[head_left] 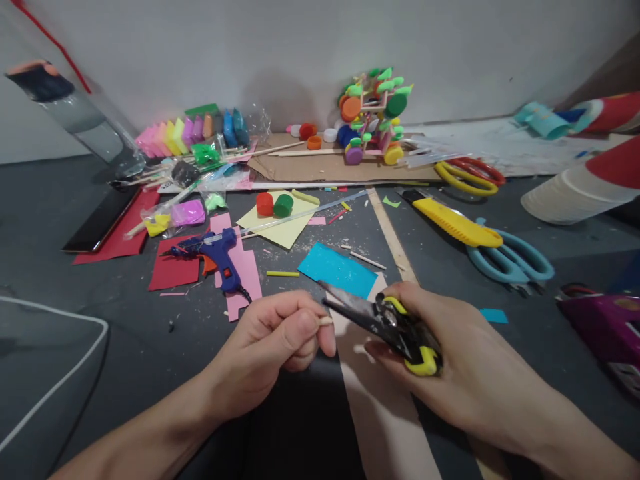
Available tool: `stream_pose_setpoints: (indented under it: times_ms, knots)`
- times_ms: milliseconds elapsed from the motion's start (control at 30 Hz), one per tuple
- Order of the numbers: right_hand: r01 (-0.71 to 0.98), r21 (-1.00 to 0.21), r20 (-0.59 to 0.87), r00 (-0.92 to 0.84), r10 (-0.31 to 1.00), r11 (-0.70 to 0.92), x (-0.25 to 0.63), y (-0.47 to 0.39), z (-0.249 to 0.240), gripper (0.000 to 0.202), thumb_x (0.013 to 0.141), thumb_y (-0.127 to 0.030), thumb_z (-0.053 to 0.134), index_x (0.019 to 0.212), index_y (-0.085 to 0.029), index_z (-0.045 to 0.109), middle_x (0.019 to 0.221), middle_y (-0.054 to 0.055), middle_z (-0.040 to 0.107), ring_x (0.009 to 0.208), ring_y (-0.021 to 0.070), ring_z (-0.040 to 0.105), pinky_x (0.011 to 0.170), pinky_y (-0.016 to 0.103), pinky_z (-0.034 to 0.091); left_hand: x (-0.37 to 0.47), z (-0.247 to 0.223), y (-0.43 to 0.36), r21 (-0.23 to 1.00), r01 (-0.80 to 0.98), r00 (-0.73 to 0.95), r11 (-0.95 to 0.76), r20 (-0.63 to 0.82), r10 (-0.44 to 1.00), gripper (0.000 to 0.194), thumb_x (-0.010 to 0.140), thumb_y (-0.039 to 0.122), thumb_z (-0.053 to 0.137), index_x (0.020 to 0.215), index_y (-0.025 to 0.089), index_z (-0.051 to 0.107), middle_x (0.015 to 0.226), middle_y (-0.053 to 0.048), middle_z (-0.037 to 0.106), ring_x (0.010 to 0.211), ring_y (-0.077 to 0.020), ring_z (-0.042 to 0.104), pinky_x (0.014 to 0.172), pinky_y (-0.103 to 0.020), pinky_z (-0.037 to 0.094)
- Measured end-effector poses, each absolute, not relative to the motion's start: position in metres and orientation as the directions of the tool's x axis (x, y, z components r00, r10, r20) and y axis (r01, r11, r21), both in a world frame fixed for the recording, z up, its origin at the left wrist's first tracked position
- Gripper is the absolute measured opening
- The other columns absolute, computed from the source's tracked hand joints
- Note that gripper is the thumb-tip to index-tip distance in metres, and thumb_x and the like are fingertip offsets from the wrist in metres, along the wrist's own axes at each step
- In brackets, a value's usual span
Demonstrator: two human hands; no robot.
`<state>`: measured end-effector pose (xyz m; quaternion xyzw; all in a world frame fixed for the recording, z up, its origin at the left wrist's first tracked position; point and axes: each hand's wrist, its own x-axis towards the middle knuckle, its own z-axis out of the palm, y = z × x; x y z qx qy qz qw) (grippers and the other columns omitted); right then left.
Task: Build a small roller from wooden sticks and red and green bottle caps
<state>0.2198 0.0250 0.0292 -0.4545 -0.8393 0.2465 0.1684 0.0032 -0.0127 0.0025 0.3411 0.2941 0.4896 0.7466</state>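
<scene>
Low in the middle of the head view, my left hand [283, 333] pinches a short pale wooden stick [325, 321] between thumb and fingers, its end poking out to the right. My right hand [430, 340] is wrapped round black and yellow cutting pliers [395, 327], whose dark jaws point up and left, close to the stick but apart from it. Beyond the jaws lies a blue paper piece [337, 270]. A pale pink paper strip [373, 400] runs beneath the pliers.
A blue glue gun [223, 257] lies at left on pink and red paper. To the right are a yellow cutter [455, 221], blue-handled scissors [515, 257] and a white cup [570, 190]. A colourful bottle-cap model [373, 117] stands at the back. A bottle [90, 123] leans at far left.
</scene>
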Motion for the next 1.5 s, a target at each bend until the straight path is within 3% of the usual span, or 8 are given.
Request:
stream_pose_setpoints:
  times_ms: [133,467,733,867,967,1067,1500]
  knots:
    - [0.681,-0.547,-0.003,-0.582,0.813,0.486,0.221,0.025,0.029,0.022,0.088,-0.042,0.059,0.078,-0.024,0.05,0.067,-0.001,0.064,0.055,0.0162,0.055,0.049,0.027,0.037,0.002,-0.003,-0.013,0.796,-0.533,0.409,0.288,-0.057,0.911,0.031,0.099,0.036,0.058,0.082,0.014,0.071,0.058,0.005,0.038,0.049,-0.0057,0.023,0.046,-0.022,0.017]
    - [0.693,-0.519,-0.026,-0.597,0.802,0.5,0.223,0.024,0.028,0.018,0.088,-0.04,0.058,0.081,-0.024,0.053,0.069,0.0,0.065,0.055,0.0173,0.057,0.049,0.028,0.036,0.005,0.005,-0.011,0.817,-0.493,0.323,0.297,-0.145,0.935,0.028,0.09,0.038,0.069,0.076,0.014,0.068,0.061,0.002,0.051,0.048,-0.0052,0.027,0.046,-0.021,0.022]
    - [0.696,-0.492,0.077,-0.564,0.822,0.523,0.224,0.022,0.026,0.027,0.089,-0.045,0.058,0.074,-0.024,0.049,0.06,-0.001,0.06,0.048,0.0156,0.051,0.044,0.027,0.033,0.004,0.003,-0.013,0.834,-0.463,0.319,0.3,-0.158,0.934,0.037,0.092,0.044,0.066,0.072,0.013,0.066,0.055,0.005,0.039,0.048,-0.0056,0.024,0.046,-0.022,0.018]
    - [0.707,-0.568,0.065,-0.473,0.879,0.422,0.224,0.024,0.026,0.03,0.089,-0.052,0.061,0.082,-0.024,0.053,0.064,-0.002,0.061,0.052,0.016,0.055,0.048,0.027,0.04,0.005,0.004,-0.012,0.802,-0.538,0.309,0.26,-0.099,0.946,0.025,0.093,0.036,0.066,0.081,0.014,0.07,0.057,0.006,0.04,0.047,-0.0043,0.021,0.044,-0.019,0.019]
    - [0.715,-0.562,0.044,-0.475,0.879,0.415,0.223,0.024,0.026,0.03,0.088,-0.052,0.061,0.085,-0.024,0.053,0.069,-0.001,0.063,0.055,0.0174,0.057,0.05,0.028,0.041,0.006,0.006,-0.011,0.767,-0.594,0.285,0.243,-0.082,0.955,0.013,0.092,0.029,0.068,0.088,0.017,0.071,0.063,0.005,0.045,0.049,-0.0039,0.022,0.044,-0.016,0.02]
    - [0.722,-0.537,0.027,-0.501,0.865,0.436,0.222,0.023,0.025,0.03,0.088,-0.052,0.062,0.081,-0.024,0.051,0.068,0.0,0.063,0.056,0.0181,0.057,0.049,0.028,0.039,0.007,0.007,-0.01,0.751,-0.619,0.265,0.227,-0.073,0.962,0.007,0.092,0.026,0.068,0.089,0.019,0.07,0.061,0.007,0.042,0.049,-0.0046,0.023,0.044,-0.015,0.02]
    - [0.697,-0.488,0.087,-0.56,0.824,0.525,0.22,0.021,0.027,0.024,0.087,-0.041,0.061,0.075,-0.024,0.048,0.061,-0.001,0.061,0.05,0.0162,0.054,0.045,0.026,0.035,0.01,0.003,-0.009,0.807,-0.575,0.168,0.137,-0.047,0.985,0.009,0.086,0.023,0.074,0.083,0.02,0.066,0.075,0.005,0.052,0.049,-0.002,0.035,0.045,-0.014,0.029]
